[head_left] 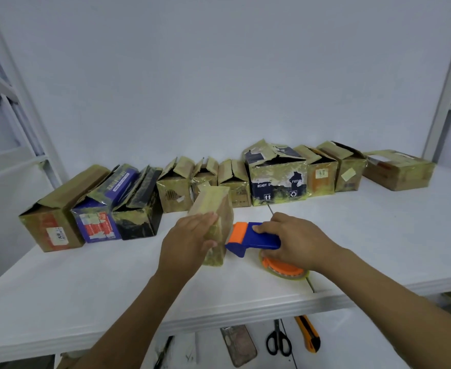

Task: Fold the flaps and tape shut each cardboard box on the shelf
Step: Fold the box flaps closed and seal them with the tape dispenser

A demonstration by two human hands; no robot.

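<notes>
Head view: left hand holds the small box, fingers laid across its upper face and thumb wrapped round its near edge. The small box stands on end on the white shelf, tilted slightly, in front of the centre of the row of boxes and apart from it. Its surfaces are covered in yellowed tape.

Right hand is closed round the blue handle of the tape dispenser, fingers curled over the top. The dispenser's orange front end touches the right side of the small box. The tape roll sits under the hand, close to the shelf surface.

Row of boxes runs along the back wall from left to right; most have top flaps raised or partly open, and the rightmost lies flat and closed.

Lower level, below the shelf edge: scissors and an orange utility knife lie side by side.
</notes>
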